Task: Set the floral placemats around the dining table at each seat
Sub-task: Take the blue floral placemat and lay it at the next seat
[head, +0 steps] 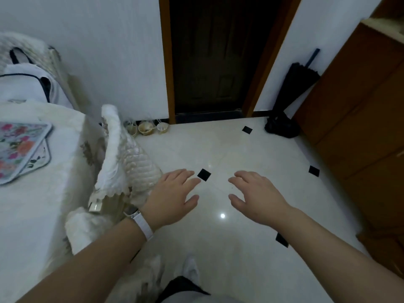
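Looking down from the head view, the person holds both hands out empty over the tiled floor (218,149), away from the dining table (43,193). The left hand (172,193) has its fingers loosely spread and slightly curled, gripping nothing; a white wristband (142,224) sits at its wrist. The right hand (255,195) is the same, fingers apart and bare.

The floral placemats (19,147) lie at the far left of the frame on the white tablecloth, two of them overlapped, the upper one covering most of the lower. They sit well apart from both hands, off to the left and somewhat ahead, with a covered chair (122,162) standing between. The left hand is the nearer.

The mats are cut off by the frame edge, so their long axis cannot be fixed with certainty; the visible rounded corner points up and right, toward the table's corner.

Reaching them would likely call for a turn to the left.
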`<control>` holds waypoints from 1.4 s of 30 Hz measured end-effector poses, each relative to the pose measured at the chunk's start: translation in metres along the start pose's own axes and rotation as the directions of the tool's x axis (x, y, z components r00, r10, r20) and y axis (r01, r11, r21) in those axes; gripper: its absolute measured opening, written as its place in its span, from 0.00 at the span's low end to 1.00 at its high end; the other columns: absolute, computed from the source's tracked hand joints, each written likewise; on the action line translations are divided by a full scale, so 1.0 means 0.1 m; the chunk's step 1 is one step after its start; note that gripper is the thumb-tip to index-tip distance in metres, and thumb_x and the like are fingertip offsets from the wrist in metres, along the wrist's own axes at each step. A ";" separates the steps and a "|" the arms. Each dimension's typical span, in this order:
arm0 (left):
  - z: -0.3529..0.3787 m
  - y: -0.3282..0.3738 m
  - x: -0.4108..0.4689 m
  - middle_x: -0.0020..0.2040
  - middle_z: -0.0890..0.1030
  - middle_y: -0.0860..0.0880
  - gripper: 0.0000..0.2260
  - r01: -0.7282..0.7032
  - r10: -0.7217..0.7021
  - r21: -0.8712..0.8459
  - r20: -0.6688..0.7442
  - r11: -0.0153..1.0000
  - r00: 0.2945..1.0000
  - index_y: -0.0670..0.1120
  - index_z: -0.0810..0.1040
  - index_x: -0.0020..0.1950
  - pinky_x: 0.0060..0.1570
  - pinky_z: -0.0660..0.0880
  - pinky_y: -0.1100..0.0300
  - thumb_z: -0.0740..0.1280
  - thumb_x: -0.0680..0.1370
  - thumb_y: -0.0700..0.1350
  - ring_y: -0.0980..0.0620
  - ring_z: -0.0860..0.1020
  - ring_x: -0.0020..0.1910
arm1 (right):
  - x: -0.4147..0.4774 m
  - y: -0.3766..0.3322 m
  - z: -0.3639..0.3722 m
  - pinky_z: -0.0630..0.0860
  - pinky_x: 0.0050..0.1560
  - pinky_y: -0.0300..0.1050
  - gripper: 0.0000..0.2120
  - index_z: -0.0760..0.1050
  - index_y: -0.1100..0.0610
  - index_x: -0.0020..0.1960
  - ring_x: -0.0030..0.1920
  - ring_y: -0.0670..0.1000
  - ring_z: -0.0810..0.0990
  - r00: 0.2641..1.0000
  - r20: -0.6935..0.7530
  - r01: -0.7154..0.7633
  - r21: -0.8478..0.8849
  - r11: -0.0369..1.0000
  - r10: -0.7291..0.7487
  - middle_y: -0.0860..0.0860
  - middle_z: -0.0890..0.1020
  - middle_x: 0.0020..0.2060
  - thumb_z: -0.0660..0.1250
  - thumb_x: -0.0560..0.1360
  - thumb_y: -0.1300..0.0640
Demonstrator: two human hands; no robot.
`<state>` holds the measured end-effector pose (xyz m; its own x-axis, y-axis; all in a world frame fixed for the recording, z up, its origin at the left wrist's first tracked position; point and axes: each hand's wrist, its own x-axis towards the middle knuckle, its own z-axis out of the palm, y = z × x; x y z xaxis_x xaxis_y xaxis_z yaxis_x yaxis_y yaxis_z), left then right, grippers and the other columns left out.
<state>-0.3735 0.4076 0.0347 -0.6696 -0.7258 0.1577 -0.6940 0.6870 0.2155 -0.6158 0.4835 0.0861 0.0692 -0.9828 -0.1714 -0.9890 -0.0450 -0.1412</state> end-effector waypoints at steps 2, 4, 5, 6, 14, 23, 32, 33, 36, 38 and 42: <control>-0.04 -0.13 0.29 0.63 0.79 0.46 0.20 -0.011 0.010 -0.020 -0.026 1.000 1.000 0.48 0.78 0.63 0.61 0.71 0.49 0.60 0.76 0.56 0.43 0.75 0.63 | 0.30 0.07 -0.12 0.66 0.66 0.51 0.27 0.70 0.51 0.69 0.69 0.54 0.69 1.000 -0.023 0.010 -0.018 1.000 -0.010 0.50 0.71 0.69 0.54 0.75 0.41; -0.07 -0.23 0.52 0.63 0.79 0.46 0.20 -0.005 0.005 -0.013 -0.050 1.000 0.999 0.48 0.78 0.62 0.61 0.70 0.49 0.60 0.76 0.56 0.43 0.75 0.63 | 0.55 0.12 -0.22 0.67 0.65 0.50 0.26 0.70 0.51 0.69 0.68 0.54 0.69 0.999 -0.038 0.023 -0.026 0.999 -0.024 0.51 0.72 0.69 0.54 0.75 0.41; -0.08 -0.28 0.63 0.63 0.79 0.46 0.20 -0.001 0.001 0.001 -0.057 1.000 0.998 0.49 0.78 0.62 0.61 0.70 0.49 0.60 0.76 0.56 0.43 0.75 0.64 | 0.67 0.15 -0.25 0.67 0.65 0.50 0.26 0.70 0.51 0.69 0.68 0.54 0.70 0.998 -0.040 0.041 -0.033 0.999 -0.042 0.50 0.72 0.69 0.54 0.76 0.41; -0.09 -0.34 0.73 0.64 0.78 0.47 0.19 0.009 -0.008 0.008 -0.054 1.000 0.999 0.49 0.77 0.63 0.61 0.70 0.49 0.61 0.76 0.56 0.44 0.75 0.64 | 0.80 0.19 -0.28 0.67 0.65 0.50 0.26 0.70 0.51 0.69 0.68 0.54 0.69 0.998 -0.034 0.057 -0.039 0.998 -0.059 0.50 0.72 0.69 0.55 0.76 0.41; 0.00 -0.87 1.21 0.66 0.76 0.47 0.20 0.200 -0.199 0.062 -0.017 0.978 0.980 0.50 0.75 0.65 0.64 0.68 0.50 0.61 0.76 0.57 0.44 0.72 0.67 | 2.00 0.41 -0.31 0.67 0.62 0.49 0.23 0.71 0.52 0.68 0.66 0.53 0.71 0.975 0.007 0.221 -0.016 0.975 -0.221 0.50 0.73 0.67 0.58 0.77 0.44; -0.09 -1.43 1.80 0.66 0.75 0.48 0.22 0.588 -0.590 0.111 -0.024 0.801 0.807 0.51 0.75 0.65 0.62 0.69 0.49 0.59 0.76 0.59 0.44 0.71 0.67 | 3.78 0.66 -0.59 0.61 0.69 0.47 0.24 0.65 0.49 0.73 0.70 0.50 0.65 0.875 0.036 0.481 0.047 0.875 -0.483 0.47 0.67 0.71 0.56 0.79 0.43; -0.36 -1.65 1.94 0.66 0.75 0.48 0.22 0.844 -0.826 0.078 -0.175 0.531 0.536 0.50 0.76 0.64 0.60 0.71 0.48 0.58 0.75 0.59 0.44 0.71 0.65 | 4.88 0.23 -0.86 0.64 0.68 0.49 0.24 0.67 0.50 0.72 0.69 0.51 0.66 0.680 0.054 0.730 0.047 0.682 -0.731 0.49 0.68 0.70 0.57 0.78 0.43; -0.40 -1.66 1.86 0.66 0.75 0.48 0.23 0.867 -0.849 0.077 -0.178 0.492 0.498 0.51 0.76 0.64 0.60 0.70 0.47 0.57 0.75 0.60 0.44 0.71 0.66 | 4.92 0.11 -0.87 0.64 0.68 0.49 0.24 0.67 0.50 0.72 0.69 0.51 0.66 0.656 0.061 0.751 0.051 0.659 -0.752 0.48 0.68 0.71 0.58 0.78 0.43; -0.47 -1.78 1.55 0.67 0.75 0.49 0.24 0.920 -0.899 0.089 -0.194 0.382 0.392 0.52 0.75 0.66 0.61 0.70 0.47 0.57 0.74 0.60 0.44 0.71 0.67 | 5.05 -0.31 -0.87 0.62 0.68 0.48 0.24 0.67 0.50 0.72 0.70 0.50 0.65 0.583 0.092 0.806 0.054 0.589 -0.807 0.48 0.68 0.71 0.58 0.78 0.43; -0.50 -1.88 1.43 0.66 0.75 0.49 0.22 0.931 -0.905 0.085 -0.222 0.354 0.364 0.52 0.76 0.65 0.59 0.71 0.46 0.58 0.74 0.60 0.45 0.72 0.66 | 5.14 -0.52 -0.86 0.64 0.68 0.49 0.24 0.68 0.50 0.71 0.69 0.50 0.67 0.562 0.086 0.822 0.051 0.567 -0.823 0.48 0.70 0.70 0.59 0.78 0.43; -0.50 -2.24 1.20 0.62 0.77 0.50 0.19 0.946 -0.911 0.027 -0.264 0.322 0.317 0.53 0.76 0.61 0.57 0.72 0.48 0.59 0.75 0.58 0.45 0.73 0.63 | 5.29 -1.07 -0.79 0.65 0.67 0.49 0.23 0.70 0.51 0.70 0.67 0.51 0.69 0.542 0.088 0.837 0.039 0.546 -0.836 0.48 0.72 0.67 0.60 0.78 0.44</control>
<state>-0.2848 0.1646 0.0533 0.4896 -0.8652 0.1081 -0.8641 -0.4649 0.1927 -0.4840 -0.0462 0.0876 0.8758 -0.4788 -0.0602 -0.4770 -0.8400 -0.2585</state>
